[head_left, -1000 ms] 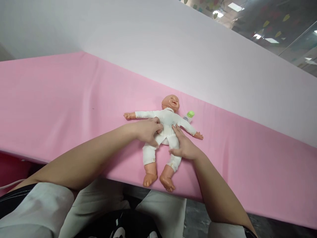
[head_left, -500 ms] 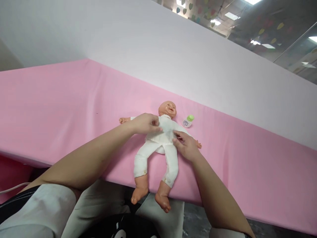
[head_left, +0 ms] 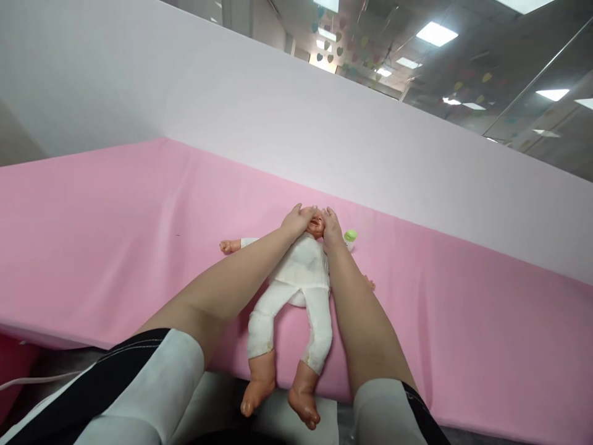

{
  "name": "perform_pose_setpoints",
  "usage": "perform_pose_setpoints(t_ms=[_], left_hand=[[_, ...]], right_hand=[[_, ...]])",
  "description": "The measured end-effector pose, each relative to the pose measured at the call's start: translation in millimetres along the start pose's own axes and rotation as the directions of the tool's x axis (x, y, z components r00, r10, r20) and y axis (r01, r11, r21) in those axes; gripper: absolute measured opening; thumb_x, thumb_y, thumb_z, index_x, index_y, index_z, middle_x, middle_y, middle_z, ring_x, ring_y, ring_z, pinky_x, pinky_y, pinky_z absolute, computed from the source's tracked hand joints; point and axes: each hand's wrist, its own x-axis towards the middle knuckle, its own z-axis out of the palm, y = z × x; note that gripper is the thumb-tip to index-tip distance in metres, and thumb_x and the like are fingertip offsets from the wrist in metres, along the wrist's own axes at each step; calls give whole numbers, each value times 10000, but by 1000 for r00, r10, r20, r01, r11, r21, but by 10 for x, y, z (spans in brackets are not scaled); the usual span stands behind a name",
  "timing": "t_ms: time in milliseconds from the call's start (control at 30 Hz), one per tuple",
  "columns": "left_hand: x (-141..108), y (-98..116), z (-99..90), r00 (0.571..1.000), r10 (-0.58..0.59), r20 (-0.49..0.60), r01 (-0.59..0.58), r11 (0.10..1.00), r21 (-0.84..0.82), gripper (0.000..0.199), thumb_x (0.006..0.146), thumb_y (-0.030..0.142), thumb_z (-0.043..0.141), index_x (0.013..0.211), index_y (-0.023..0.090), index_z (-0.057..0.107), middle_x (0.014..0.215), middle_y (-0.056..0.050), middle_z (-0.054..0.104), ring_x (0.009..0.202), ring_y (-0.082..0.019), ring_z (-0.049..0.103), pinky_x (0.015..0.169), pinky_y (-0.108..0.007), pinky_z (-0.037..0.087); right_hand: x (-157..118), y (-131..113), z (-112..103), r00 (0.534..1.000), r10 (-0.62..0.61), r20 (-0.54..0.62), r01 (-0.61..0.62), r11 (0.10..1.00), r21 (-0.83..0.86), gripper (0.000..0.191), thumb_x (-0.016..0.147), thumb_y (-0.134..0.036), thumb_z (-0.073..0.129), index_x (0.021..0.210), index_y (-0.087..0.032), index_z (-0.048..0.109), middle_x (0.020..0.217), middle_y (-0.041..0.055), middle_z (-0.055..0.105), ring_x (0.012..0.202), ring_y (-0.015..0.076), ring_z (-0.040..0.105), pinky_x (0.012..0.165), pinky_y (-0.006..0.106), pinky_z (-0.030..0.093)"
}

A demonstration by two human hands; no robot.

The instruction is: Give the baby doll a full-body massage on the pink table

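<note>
A baby doll (head_left: 300, 267) in a white top and trousers lies on its back, bare feet toward me over the edge of the pink padded surface (head_left: 115, 247). My left hand (head_left: 299, 221) cups one side of its head and my right hand (head_left: 331, 227) the other. Between them the doll's mouth and chin (head_left: 315, 226) show, while its eyes and forehead are mostly covered. The fingers curve round the head and are partly hidden. Beside my right wrist is a small white bottle with a green cap (head_left: 351, 235), its body mostly hidden by that wrist.
A white wall (head_left: 259, 111) rises behind the pink surface. Above it is a glass pane with heart stickers (head_left: 340, 37) and bright ceiling lights. A pale cable (head_left: 39, 379) runs at the lower left beside something red (head_left: 13, 364).
Both hands have moved up from the doll's chest and side to its head and now cup it. The view has tilted up slightly; the doll and bottle stay in place.
</note>
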Motion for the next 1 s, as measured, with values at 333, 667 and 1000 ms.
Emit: perform_pose_setpoints(t_ms=[333, 667, 1000], left_hand=[[-59, -148, 6, 993, -44, 106, 76, 946, -316, 806, 838, 308, 713, 1605, 186, 501, 1527, -126, 638, 1322, -253, 677, 1110, -351, 540], [-145, -165, 36, 998, -57, 37, 67, 893, -446, 634, 883, 308, 720, 1494, 159, 633, 1460, -122, 691, 1323, -247, 677, 1129, -352, 546], [-99, -314, 55, 999, -19, 41, 39, 821, -570, 569, 893, 312, 690, 1445, 175, 675, 1464, -110, 689, 1373, -266, 637, 1201, -395, 475]], right_hand=[[-80, 271, 95, 990, 140, -2, -135, 959, 250, 828, 853, -525, 710, 1558, -213, 408, 1573, 142, 565, 1331, 262, 678, 1140, 473, 557], [-79, 332, 21, 991, 132, -18, -131, 990, 62, 823, 874, -586, 721, 1564, -232, 448, 1544, 118, 610, 1364, 273, 657, 1146, 473, 561], [-175, 333, 112, 979, 178, -95, -106, 854, 509, 655, 859, -408, 716, 1475, -232, 580, 1441, 72, 695, 1278, 252, 700, 1170, 513, 534]])
